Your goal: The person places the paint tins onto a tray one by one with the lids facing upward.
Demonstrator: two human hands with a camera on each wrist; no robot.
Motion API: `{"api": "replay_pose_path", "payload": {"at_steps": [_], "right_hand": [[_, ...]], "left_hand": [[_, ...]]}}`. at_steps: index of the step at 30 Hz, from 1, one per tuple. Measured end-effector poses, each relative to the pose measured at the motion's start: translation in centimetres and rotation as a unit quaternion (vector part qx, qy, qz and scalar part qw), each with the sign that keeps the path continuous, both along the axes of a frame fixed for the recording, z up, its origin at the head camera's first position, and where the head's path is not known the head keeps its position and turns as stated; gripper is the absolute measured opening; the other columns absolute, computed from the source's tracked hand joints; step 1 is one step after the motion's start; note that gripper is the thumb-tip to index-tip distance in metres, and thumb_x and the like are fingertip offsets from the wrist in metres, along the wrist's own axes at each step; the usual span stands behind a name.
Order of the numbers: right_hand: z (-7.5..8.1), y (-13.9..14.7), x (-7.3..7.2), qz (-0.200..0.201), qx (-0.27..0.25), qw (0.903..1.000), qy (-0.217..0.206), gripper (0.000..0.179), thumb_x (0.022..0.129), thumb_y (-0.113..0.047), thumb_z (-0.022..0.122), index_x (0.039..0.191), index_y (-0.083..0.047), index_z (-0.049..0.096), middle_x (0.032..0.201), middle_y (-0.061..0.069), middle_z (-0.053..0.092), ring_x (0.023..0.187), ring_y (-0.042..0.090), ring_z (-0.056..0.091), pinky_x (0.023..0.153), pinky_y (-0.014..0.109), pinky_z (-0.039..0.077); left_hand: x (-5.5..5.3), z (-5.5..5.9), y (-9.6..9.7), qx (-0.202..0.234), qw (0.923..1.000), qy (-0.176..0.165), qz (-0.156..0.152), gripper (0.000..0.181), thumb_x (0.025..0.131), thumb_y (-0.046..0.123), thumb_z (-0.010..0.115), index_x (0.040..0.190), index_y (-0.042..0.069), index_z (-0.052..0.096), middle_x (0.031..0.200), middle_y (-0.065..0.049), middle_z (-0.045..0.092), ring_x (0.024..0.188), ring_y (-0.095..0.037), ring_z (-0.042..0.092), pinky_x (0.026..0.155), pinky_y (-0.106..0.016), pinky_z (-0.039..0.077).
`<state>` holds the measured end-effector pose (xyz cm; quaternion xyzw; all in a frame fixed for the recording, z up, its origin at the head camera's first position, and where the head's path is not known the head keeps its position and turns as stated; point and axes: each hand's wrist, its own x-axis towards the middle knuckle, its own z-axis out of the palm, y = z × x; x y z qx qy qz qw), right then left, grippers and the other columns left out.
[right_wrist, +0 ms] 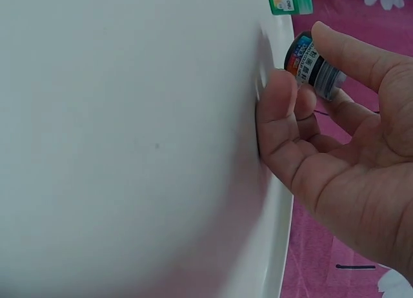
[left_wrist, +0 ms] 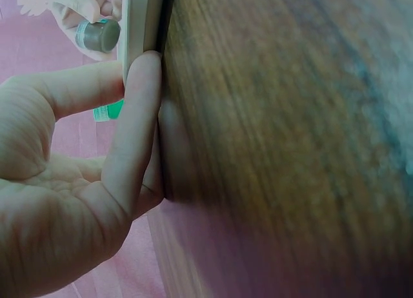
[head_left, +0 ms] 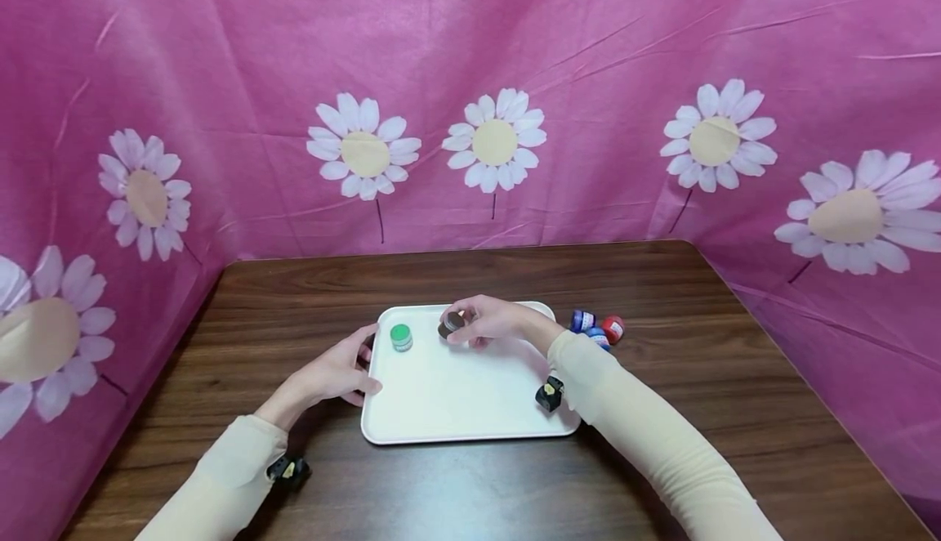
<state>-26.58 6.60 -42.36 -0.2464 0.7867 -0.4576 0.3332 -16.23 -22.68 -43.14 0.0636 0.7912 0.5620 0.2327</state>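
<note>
My right hand (head_left: 488,320) pinches a small dark paint jar (head_left: 451,325) between thumb and fingers over the back of a white tray (head_left: 456,398). The jar's coloured label (right_wrist: 305,58) shows in the right wrist view, where it is tilted. At the tray's left edge, my left hand (head_left: 340,369) grips the rim, its thumb on the upper side and other fingers against the outside and underside. A green paint jar (head_left: 401,337) stands on the tray's back left part, to the left of the dark one. Part of the green jar is hidden behind fingers in the left wrist view.
Right of the tray, a purple jar (head_left: 583,320), a blue jar (head_left: 599,338) and a red jar (head_left: 613,328) lie close together on the brown wooden table (head_left: 698,410). A pink cloth (head_left: 441,51) with printed daisies hangs behind and at the sides.
</note>
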Motion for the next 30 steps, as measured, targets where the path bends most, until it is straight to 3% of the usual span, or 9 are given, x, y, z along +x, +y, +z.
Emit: {"api": "replay_pose_path", "payload": {"at_steps": [20,30], "right_hand": [[-0.20,-0.05,0.09,0.013,0.029,0.9991,0.028,0.042,0.091,-0.012,0.076,0.131,-0.006,0.063,0.084,0.006,0.052,0.065,0.015,0.056,0.058,0.023,0.050],[-0.18,-0.21,0.38,0.012,0.052,0.9980,0.035,0.050,0.092,-0.014,0.076,0.137,-0.005,0.057,0.078,0.001,0.052,0.062,0.015,0.055,0.057,0.024,0.050]], "left_hand": [[-0.03,0.11,0.03,-0.010,0.9999,-0.001,0.004,0.101,0.080,-0.013,0.073,0.160,0.003,0.013,0.114,-0.026,0.038,0.080,-0.026,0.064,0.063,-0.048,0.062],[-0.02,-0.09,0.04,-0.006,1.0000,0.000,0.004,0.100,0.080,-0.014,0.072,0.160,0.004,0.014,0.113,-0.026,0.038,0.080,-0.026,0.063,0.062,-0.049,0.062]]}}
